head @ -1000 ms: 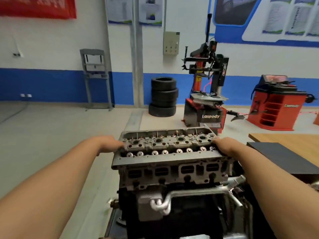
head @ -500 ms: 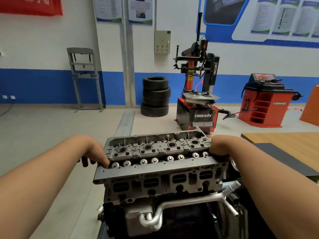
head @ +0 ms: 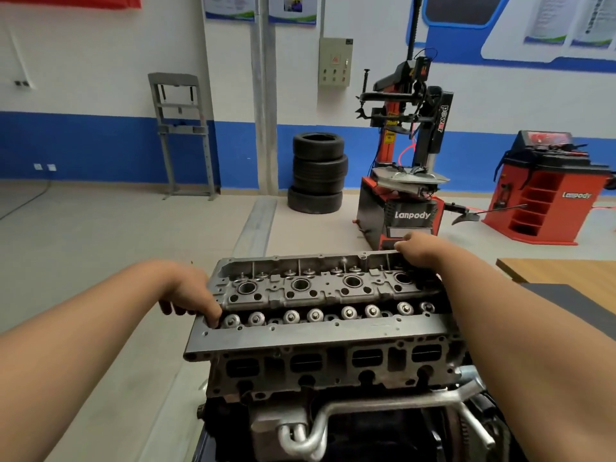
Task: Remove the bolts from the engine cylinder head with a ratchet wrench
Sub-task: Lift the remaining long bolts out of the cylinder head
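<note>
Gripping the head at both ends, on top of the block: left hand clamped on the near-left corner, fingers curled over the flange; right hand curled over the far-right rim, fingertips hidden. Looks like lifting or shifting the head, not wrenching; no ratchet in view. Best kept level, pulled evenly from both ends, fingers clear of the underside in case of a slip. Four round wells along the top, apparently empty; depths too dark to tell. Bolts not clearly identifiable.
</note>
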### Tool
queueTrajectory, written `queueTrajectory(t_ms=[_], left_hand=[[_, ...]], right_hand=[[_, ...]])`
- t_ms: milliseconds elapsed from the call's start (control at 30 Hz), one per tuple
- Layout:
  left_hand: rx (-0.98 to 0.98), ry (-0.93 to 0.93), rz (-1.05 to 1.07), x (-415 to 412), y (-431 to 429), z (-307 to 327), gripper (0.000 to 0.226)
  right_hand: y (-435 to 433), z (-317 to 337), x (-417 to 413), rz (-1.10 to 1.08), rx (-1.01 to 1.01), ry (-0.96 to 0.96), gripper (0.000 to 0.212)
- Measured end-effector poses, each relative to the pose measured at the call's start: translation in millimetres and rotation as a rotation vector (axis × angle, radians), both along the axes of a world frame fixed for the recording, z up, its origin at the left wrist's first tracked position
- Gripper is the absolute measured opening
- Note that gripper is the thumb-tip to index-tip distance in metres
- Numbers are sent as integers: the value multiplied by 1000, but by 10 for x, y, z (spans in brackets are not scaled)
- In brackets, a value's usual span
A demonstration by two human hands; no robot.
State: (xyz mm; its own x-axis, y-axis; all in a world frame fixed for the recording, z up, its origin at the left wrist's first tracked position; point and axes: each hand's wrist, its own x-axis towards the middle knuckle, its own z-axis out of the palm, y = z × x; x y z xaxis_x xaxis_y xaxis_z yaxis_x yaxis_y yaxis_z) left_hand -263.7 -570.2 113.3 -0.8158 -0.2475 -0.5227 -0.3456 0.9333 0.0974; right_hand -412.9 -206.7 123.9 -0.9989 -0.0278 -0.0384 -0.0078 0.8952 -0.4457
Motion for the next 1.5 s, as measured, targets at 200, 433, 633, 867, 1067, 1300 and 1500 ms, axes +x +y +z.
queueTrajectory(t_ms=[200, 433, 633, 867, 1067, 1300, 1500], left_hand=[[90, 57, 28, 31, -41, -37, 54], [87, 21, 14, 23, -61, -26, 59], [145, 12, -25, 48, -41, -4, 47], [135, 116, -102, 82, -48, -29, 48], [-42, 101, -193, 174, 68, 288, 52], [-264, 346, -250, 418, 510, 920, 48], [-203, 376, -373, 416, 1308, 1218, 43]], right_hand=[[83, -173, -142, -41, -134, -53, 40], [140, -109, -244, -4, -62, -247, 57], [128, -68, -380, 44, -36, -407, 70], [177, -108, -502, 127, 4, -513, 69], [475, 136, -290, 203, 67, -306, 46], [1096, 402, 238, 235, -40, -25, 42], [2054, 730, 765, 134, -39, 31, 41]])
